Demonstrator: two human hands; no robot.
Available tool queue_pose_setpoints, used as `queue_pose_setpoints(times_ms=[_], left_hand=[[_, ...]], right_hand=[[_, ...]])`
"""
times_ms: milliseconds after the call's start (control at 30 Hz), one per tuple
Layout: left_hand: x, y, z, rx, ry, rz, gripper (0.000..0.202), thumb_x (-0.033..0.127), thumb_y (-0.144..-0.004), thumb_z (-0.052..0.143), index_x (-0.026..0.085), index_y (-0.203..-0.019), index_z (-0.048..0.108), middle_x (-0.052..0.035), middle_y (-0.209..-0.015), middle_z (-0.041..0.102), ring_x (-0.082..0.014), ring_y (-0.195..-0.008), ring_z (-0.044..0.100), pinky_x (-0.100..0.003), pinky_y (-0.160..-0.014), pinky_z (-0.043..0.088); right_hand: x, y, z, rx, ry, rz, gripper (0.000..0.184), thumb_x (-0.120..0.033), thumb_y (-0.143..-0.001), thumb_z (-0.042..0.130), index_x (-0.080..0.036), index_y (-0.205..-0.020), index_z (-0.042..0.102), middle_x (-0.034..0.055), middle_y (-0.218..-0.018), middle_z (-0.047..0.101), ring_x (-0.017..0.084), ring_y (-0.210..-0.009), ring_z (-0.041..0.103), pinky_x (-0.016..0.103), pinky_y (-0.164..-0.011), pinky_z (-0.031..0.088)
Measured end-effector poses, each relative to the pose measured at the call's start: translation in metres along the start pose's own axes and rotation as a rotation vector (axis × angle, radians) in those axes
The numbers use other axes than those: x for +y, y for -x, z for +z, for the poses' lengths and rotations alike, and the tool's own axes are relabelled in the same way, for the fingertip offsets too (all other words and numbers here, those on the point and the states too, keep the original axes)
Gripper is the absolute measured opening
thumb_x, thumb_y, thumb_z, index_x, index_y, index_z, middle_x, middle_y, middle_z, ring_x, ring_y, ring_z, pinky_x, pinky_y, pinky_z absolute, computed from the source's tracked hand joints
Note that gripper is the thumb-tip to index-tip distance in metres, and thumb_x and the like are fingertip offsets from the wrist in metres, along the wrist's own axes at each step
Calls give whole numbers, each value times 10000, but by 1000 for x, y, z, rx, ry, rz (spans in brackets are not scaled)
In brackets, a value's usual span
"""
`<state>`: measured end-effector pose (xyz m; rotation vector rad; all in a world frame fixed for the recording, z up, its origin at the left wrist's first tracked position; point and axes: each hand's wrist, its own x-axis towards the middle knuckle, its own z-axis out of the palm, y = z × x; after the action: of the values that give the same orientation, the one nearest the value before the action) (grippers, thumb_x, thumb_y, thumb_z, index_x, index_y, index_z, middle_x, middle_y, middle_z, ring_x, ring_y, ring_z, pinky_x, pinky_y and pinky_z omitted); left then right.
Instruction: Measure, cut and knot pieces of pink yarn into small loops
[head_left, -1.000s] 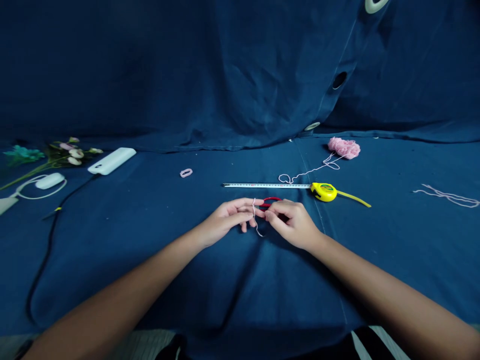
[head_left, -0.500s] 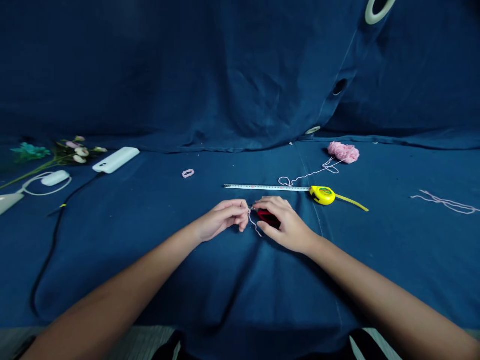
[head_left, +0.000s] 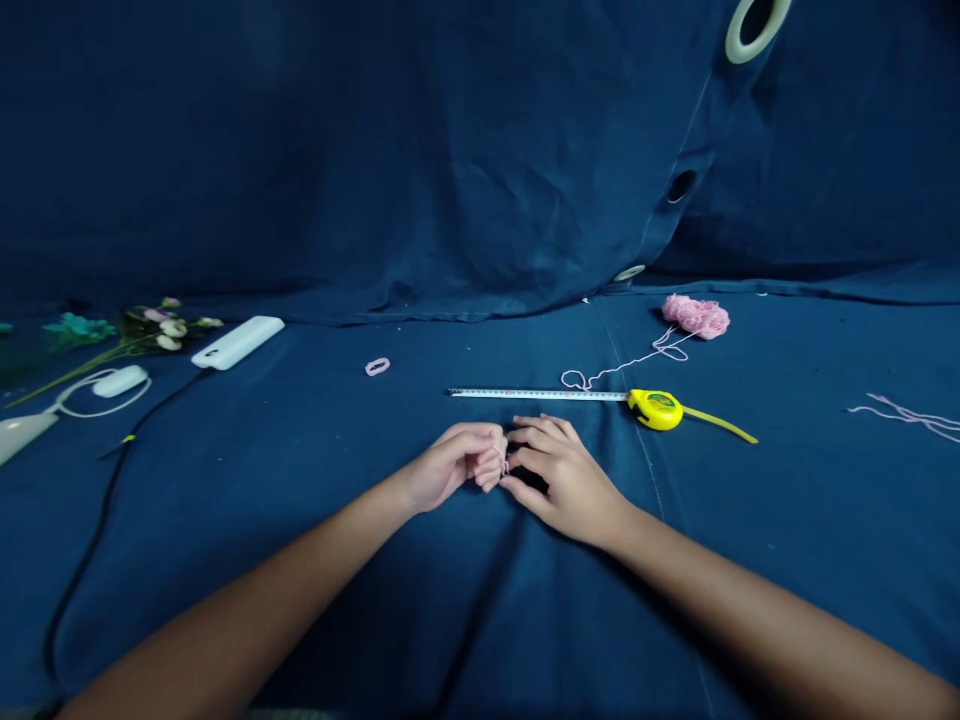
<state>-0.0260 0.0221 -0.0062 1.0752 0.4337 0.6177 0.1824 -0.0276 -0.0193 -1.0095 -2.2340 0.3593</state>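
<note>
From the head cam, your left hand (head_left: pixel 448 467) is pinched around a little wad of pink yarn (head_left: pixel 502 465) at the fingertips, mid-scene on the near side. Your right hand (head_left: pixel 564 482) curls in just beside it, but I can't tell if it's gripping anything. That yarn's light, soft and floppy, so take it close to the wad. A pink yarn ball (head_left: pixel 696 316) and yellow tape measure (head_left: pixel 655 409) lie farther off on the blue cloth (head_left: pixel 300 570).
</note>
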Motion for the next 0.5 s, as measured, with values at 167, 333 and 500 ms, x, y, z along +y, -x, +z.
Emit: queue_pose_setpoints(times_ms=[167, 333, 500], left_hand=[[2, -19, -1, -21, 92, -69, 260, 293, -937, 557, 161, -713, 542, -3, -629, 446, -141, -594, 446, -293, -642, 435], [15, -35, -10, -48, 346, -180, 299, 399, -936, 516, 168, -747, 538, -11, -675, 428, -168, -654, 454, -333, -715, 482], [20, -36, -18, -14, 435, -144, 315, 403, -943, 481, 163, -747, 541, -27, -693, 446, -184, -676, 457, -350, -731, 475]], right_hand=[[5, 0, -5, 136, -44, 82, 92, -184, -978, 603, -228, -907, 641, 41, -977, 722, 242, -1082, 629, 449, -989, 414], [29, -14, -16, 143, 7, 50, 138, -162, -946, 572, -212, -818, 560, 28, -815, 638, 211, -829, 544, 410, -823, 399], [48, -26, -22, 128, -56, 39, 150, -152, -957, 546, -211, -820, 542, 27, -794, 609, 204, -806, 519, 391, -795, 401]])
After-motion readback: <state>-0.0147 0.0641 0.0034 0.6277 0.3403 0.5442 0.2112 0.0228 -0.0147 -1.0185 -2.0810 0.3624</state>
